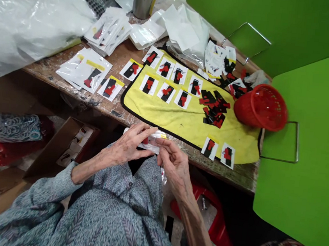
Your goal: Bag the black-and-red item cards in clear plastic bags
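Holding shiny plastic packet [152, 141] – hands [129, 143] [175, 164] (bare) near yellow cloth [165, 114].

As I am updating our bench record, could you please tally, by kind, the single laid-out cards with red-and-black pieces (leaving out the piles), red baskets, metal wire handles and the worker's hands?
Laid-out cards: 11 (2 left, 7 middle, 2 front right)
Red basket: 1
Metal wire handles: 2
Left hand and right hand: 2
Total: 16
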Demonstrator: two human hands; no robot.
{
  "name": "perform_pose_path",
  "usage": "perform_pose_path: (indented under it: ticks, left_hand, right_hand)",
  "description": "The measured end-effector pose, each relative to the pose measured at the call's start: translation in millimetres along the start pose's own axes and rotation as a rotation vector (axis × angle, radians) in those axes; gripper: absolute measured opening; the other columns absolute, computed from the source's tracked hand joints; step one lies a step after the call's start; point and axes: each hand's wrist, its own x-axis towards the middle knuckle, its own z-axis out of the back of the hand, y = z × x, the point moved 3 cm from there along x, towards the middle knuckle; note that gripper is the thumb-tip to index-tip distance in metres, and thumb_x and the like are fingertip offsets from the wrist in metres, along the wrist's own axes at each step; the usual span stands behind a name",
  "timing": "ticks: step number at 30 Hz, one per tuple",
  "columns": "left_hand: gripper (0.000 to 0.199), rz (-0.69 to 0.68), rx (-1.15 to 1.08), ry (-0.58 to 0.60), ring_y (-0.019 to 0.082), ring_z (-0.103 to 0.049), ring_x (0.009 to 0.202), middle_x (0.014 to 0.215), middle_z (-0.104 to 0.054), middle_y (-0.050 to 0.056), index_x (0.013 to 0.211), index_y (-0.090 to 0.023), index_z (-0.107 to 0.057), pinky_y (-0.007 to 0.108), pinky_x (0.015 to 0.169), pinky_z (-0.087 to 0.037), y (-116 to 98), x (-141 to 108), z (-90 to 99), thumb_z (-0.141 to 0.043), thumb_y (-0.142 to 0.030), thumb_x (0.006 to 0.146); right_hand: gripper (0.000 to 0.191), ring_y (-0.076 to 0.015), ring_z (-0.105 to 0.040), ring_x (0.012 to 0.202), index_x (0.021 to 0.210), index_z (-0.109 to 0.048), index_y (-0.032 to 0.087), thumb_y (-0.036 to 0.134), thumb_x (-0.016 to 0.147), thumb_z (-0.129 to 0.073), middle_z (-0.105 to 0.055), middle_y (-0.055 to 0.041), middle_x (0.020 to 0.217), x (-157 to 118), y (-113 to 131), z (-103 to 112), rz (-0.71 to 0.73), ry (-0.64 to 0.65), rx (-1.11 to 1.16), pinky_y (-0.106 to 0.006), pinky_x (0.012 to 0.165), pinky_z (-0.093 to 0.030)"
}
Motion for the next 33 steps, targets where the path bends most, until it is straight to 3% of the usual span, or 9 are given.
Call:
perform_pose_path:
  ticks: [3, 5, 9, 11, 13, 20, 26, 30, 33]
  left_hand:
    - [0.065, -0.025, -0.015, -0.009, 0.023, -0.056, 0.105, 0.114, -0.055, 0.009, 0.139, -0.023, -0.042, 0.041, 0.090, -0.052, 0.1, -0.9, 0.2, -0.071, -0.022, 0.080]
    - [0.063, -0.019, -0.037, -0.010, 0.023, -0.055, 0.106, 0.115, -0.054, 0.010, 0.138, -0.022, -0.043, 0.040, 0.090, -0.052, 0.2, -1.2, 0.4, -0.069, -0.021, 0.081]
    - [0.063, 0.012, -0.054, -0.020, 0.024, -0.055, 0.109, 0.117, -0.055, 0.011, 0.138, -0.020, -0.044, 0.041, 0.092, -0.052, 1.9, -0.9, 0.0, -0.070, -0.022, 0.080]
    - [0.064, 0.012, -0.054, -0.015, 0.024, -0.055, 0.109, 0.118, -0.054, 0.011, 0.138, -0.021, -0.044, 0.042, 0.092, -0.052, 2.8, -0.7, -0.4, -0.071, -0.023, 0.080]
    - [0.065, 0.004, -0.050, -0.006, 0.024, -0.055, 0.109, 0.118, -0.054, 0.011, 0.139, -0.022, -0.043, 0.043, 0.093, -0.052, 3.0, -0.6, -0.2, -0.071, -0.025, 0.080]
    - [0.069, -0.004, -0.002, -0.020, 0.025, -0.054, 0.113, 0.120, -0.054, 0.011, 0.140, -0.022, -0.041, 0.043, 0.097, -0.050, -2.3, -2.4, 0.3, -0.073, -0.025, 0.079]
    - [0.061, -0.037, 0.057, -0.070, 0.026, -0.055, 0.113, 0.119, -0.056, 0.012, 0.137, -0.021, -0.043, 0.044, 0.096, -0.050, -7.6, -2.9, -2.8, -0.070, -0.027, 0.083]
    - [0.063, 0.076, -0.013, 0.033, 0.026, -0.059, 0.104, 0.112, -0.060, 0.011, 0.129, -0.018, -0.052, 0.043, 0.091, -0.050, -9.7, 11.9, 15.7, -0.074, -0.045, 0.077]
    - [0.036, 0.227, -0.208, 0.181, 0.018, -0.062, 0.086, 0.093, -0.066, 0.005, 0.107, -0.016, -0.064, 0.034, 0.079, -0.052, -9.7, 27.4, 33.1, -0.062, -0.046, 0.086]
  right_hand:
    - [0.028, -0.0103, -0.044, 0.046, 0.103, -0.064, 0.018, 0.025, 0.084, -0.044, -0.049, 0.0057, 0.053, -2.8, 2.6, 1.1, 0.001, 0.180, -0.086, -0.022, 0.046, -0.036]
    - [0.031, -0.0095, -0.045, 0.046, 0.106, -0.064, 0.018, 0.022, 0.084, -0.042, -0.053, 0.0038, 0.060, -6.5, 3.4, -0.4, 0.073, 0.188, -0.124, -0.022, 0.046, -0.038]
    - [0.025, -0.0096, -0.051, 0.055, 0.107, -0.062, 0.021, 0.019, 0.089, -0.043, -0.059, -0.0048, 0.093, -14.7, 2.5, -1.3, 0.272, -0.145, -0.239, -0.026, 0.053, -0.044]
    - [0.021, -0.0107, -0.049, 0.058, 0.107, -0.061, 0.020, 0.020, 0.090, -0.049, -0.057, -0.0064, 0.098, -16.0, 3.3, 2.5, 0.342, -0.354, -0.350, -0.028, 0.060, -0.047]
    - [0.014, -0.0127, -0.049, 0.062, 0.100, -0.062, 0.020, 0.023, 0.089, -0.053, -0.057, -0.0055, 0.092, -11.7, 5.1, 7.3, 0.375, -0.411, -0.419, -0.030, 0.065, -0.047]
    - [0.023, -0.0124, -0.046, 0.056, 0.074, -0.055, 0.019, 0.038, 0.087, -0.054, -0.052, 0.0015, 0.064, 13.0, -0.5, 14.9, 0.038, 0.053, -0.135, -0.025, 0.052, -0.038]
    - [0.023, -0.0114, -0.045, 0.058, 0.078, -0.051, 0.021, 0.039, 0.079, -0.065, -0.051, 0.0025, 0.070, 19.4, -6.5, 10.7, 0.043, 0.056, -0.067, -0.024, 0.054, -0.039]
    - [0.026, -0.0112, -0.046, 0.059, 0.084, -0.053, 0.020, 0.044, 0.081, -0.065, -0.053, 0.0024, 0.072, 24.8, -3.1, 11.2, -0.023, 0.298, 0.079, -0.023, 0.053, -0.038]
    - [0.028, -0.0109, -0.046, 0.064, 0.077, -0.056, 0.018, 0.044, 0.082, -0.066, -0.053, 0.0019, 0.073, 29.0, 9.3, 18.9, 0.012, 0.411, 0.056, -0.023, 0.059, -0.038]
